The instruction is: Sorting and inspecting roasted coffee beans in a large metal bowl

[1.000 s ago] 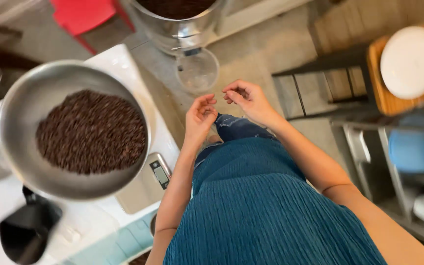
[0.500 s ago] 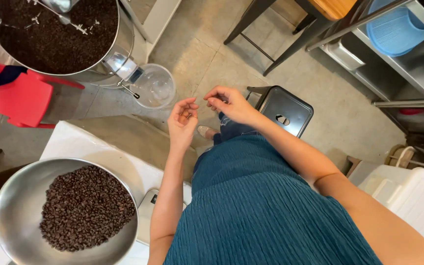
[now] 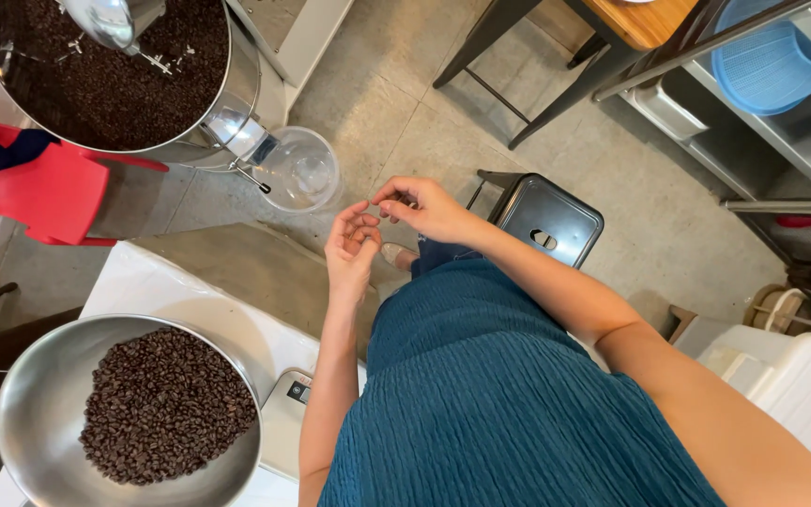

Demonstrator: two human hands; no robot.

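Note:
Both hands are raised in front of my teal dress, above the concrete floor. My left hand is turned palm up with the fingers loosely curled. My right hand has its thumb and fingertips pinched together, touching the left hand's fingertips. Whether anything small sits between the fingers is too small to tell. A steel bowl of dark roasted coffee beans stands on the white table at lower left, apart from both hands.
A steel drum full of beans stands at top left, with a clear round container at its spout. A red chair, a black stool, metal shelves with a blue basket and a white bin surround me.
My view has swung: the bowl slid to the lower left and the drum came into view. My hands stayed together in front of me, fingertips still meeting.

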